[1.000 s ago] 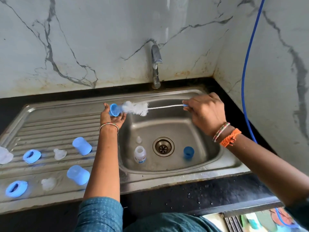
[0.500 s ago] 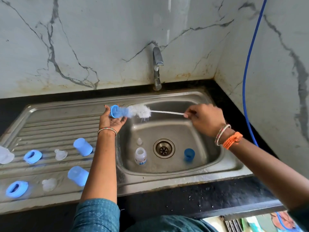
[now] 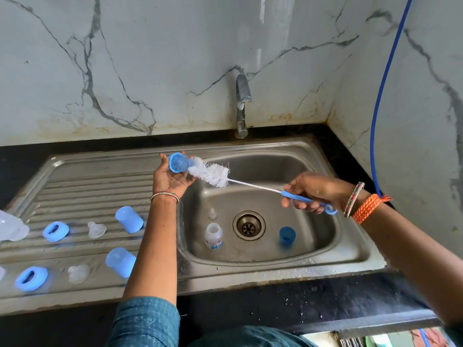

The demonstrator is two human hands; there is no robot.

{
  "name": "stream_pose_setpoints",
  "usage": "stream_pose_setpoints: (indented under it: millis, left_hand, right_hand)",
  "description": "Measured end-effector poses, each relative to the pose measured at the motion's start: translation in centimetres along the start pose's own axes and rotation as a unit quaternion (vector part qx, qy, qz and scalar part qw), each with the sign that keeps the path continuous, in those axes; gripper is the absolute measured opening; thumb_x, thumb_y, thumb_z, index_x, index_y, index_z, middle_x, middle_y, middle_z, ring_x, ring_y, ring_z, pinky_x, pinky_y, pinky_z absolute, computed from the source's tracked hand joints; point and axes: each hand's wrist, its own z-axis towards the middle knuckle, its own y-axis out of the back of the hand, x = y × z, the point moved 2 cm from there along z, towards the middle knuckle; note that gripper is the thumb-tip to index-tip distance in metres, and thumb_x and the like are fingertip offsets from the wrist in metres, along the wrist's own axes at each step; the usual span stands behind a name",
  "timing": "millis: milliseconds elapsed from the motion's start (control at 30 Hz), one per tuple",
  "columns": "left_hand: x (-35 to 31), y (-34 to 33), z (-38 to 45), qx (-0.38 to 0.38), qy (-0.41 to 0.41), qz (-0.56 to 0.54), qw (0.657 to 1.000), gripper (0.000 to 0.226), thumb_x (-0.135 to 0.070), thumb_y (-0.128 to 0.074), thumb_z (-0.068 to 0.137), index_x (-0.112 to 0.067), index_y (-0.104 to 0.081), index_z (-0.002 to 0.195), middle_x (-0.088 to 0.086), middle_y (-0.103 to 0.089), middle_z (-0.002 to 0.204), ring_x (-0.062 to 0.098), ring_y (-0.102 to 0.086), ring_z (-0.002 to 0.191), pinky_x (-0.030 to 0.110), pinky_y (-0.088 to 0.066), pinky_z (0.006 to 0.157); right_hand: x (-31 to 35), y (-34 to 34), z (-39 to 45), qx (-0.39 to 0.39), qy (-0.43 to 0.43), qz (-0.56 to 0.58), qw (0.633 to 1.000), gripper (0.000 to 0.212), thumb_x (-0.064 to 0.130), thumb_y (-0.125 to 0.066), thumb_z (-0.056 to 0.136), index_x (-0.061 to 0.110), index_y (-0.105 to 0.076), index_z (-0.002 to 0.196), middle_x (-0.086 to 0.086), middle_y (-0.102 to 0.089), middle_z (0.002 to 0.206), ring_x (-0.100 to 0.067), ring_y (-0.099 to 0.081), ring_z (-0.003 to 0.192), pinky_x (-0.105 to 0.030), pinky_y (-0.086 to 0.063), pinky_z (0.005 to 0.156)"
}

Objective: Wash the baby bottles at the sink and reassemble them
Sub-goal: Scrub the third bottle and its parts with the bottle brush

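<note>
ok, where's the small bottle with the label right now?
Head view: the labelled bottle stands upright in the sink basin, left of the drain, with a clear nipple just behind it.

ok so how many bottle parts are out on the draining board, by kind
blue screw rings: 2
clear silicone teats: 2
blue cylindrical caps: 2
clear plastic bottle at the left edge: 1
total: 7

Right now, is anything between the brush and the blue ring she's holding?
Nothing visible. The brush bristles already reach into the blue ring held in the left hand; the right hand grips the handle.
</note>
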Motion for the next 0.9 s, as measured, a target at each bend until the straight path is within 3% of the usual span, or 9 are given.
stream_pose_setpoints:
  millis: [67,133,233,433,567,667,700,800,900]
  left_hand:
    - [-0.1,0.2,0.2,-0.013,-0.002,0.001,1.000,0.046,-0.050,-0.048,0.091,-0.008,-0.061,0.102,0.015,-0.060,0.109,0.030,-0.056,0.113,0.051,-0.036,0.103]
    - [-0.3,0.3,0.3,-0.023,-0.005,0.011,1.000,0.045,-0.051,-0.048,0.092,-0.010,-0.062,0.100,0.012,-0.063,0.105,0.027,-0.061,0.102,0.048,-0.039,0.097]
    - [-0.1,0.0,0.3,-0.011,-0.005,0.024,1.000,0.044,-0.051,-0.045,0.093,-0.011,-0.062,0.098,0.009,-0.065,0.100,0.024,-0.062,0.096,0.043,-0.040,0.091]
    - [-0.1,-0.8,0.2,0.013,-0.016,-0.016,1.000,0.033,-0.042,-0.047,0.095,-0.012,-0.060,0.099,0.005,-0.065,0.102,0.030,-0.052,0.116,0.053,-0.043,0.089]
    - [-0.4,-0.5,0.4,0.007,-0.018,-0.020,1.000,0.037,-0.042,-0.049,0.094,-0.008,-0.059,0.102,0.007,-0.063,0.106,0.032,-0.048,0.124,0.058,-0.039,0.098]
    - [-0.4,-0.4,0.3,0.009,-0.022,-0.017,1.000,0.039,-0.044,-0.050,0.093,-0.008,-0.063,0.101,0.008,-0.065,0.103,0.031,-0.054,0.114,0.055,-0.040,0.099]
    - [-0.4,-0.4,0.2,0.016,-0.022,-0.015,1.000,0.039,-0.044,-0.048,0.093,-0.010,-0.066,0.097,0.008,-0.067,0.099,0.030,-0.058,0.107,0.052,-0.043,0.094]
    - [-0.4,-0.4,0.0,0.028,-0.032,0.004,0.999,0.038,-0.044,-0.046,0.094,-0.011,-0.063,0.099,0.007,-0.068,0.099,0.028,-0.061,0.100,0.046,-0.043,0.090]
    - [-0.4,-0.4,0.0,0.021,-0.039,0.009,0.999,0.033,-0.042,-0.048,0.094,-0.011,-0.059,0.102,0.004,-0.073,0.095,0.029,-0.061,0.103,0.051,-0.042,0.094]
  right_hand:
    - [0.3,-0.3,-0.6,-0.127,0.091,-0.132,0.979,0.026,0.036,-0.055,0.094,0.012,-0.062,0.086,-0.002,-0.063,0.059,-0.010,-0.051,0.041,-0.022,-0.041,0.043]
    - [0.3,-0.3,-1.1,-0.278,0.152,-0.298,0.900,0.021,0.042,-0.068,0.083,0.024,-0.057,0.087,0.008,-0.063,0.072,-0.011,-0.059,0.061,-0.026,-0.046,0.057]
    - [0.8,-0.6,-2.0,-0.397,0.190,-0.321,0.839,0.008,0.031,-0.070,0.080,0.028,-0.062,0.081,0.012,-0.060,0.073,-0.016,-0.059,0.074,-0.027,-0.042,0.063]
    - [0.2,-0.5,-1.3,-0.161,0.063,-0.171,0.970,0.042,0.028,-0.047,0.100,0.014,-0.065,0.065,0.008,-0.049,0.040,-0.002,-0.040,0.034,-0.021,-0.034,0.047]
    - [0.0,-0.7,-1.5,-0.233,0.109,-0.267,0.929,0.023,0.041,-0.066,0.086,0.019,-0.058,0.088,0.004,-0.061,0.072,-0.007,-0.053,0.058,-0.024,-0.040,0.054]
    - [0.5,-0.6,-1.7,-0.330,0.141,-0.318,0.878,0.014,0.031,-0.073,0.080,0.022,-0.063,0.083,0.006,-0.064,0.079,-0.014,-0.060,0.073,-0.031,-0.050,0.065]
    - [0.5,-0.3,-1.7,-0.325,0.132,-0.312,0.883,0.011,0.028,-0.071,0.083,0.021,-0.064,0.077,0.007,-0.064,0.073,-0.013,-0.060,0.070,-0.030,-0.050,0.066]
    - [0.2,-0.1,-1.2,-0.167,0.046,-0.132,0.976,0.040,0.023,-0.050,0.097,0.009,-0.063,0.062,0.005,-0.047,0.041,-0.011,-0.042,0.039,-0.025,-0.037,0.050]
    - [0.3,-0.2,-1.3,-0.138,0.040,-0.118,0.983,0.045,0.029,-0.044,0.101,0.008,-0.066,0.066,0.004,-0.043,0.037,-0.012,-0.037,0.033,-0.022,-0.033,0.044]
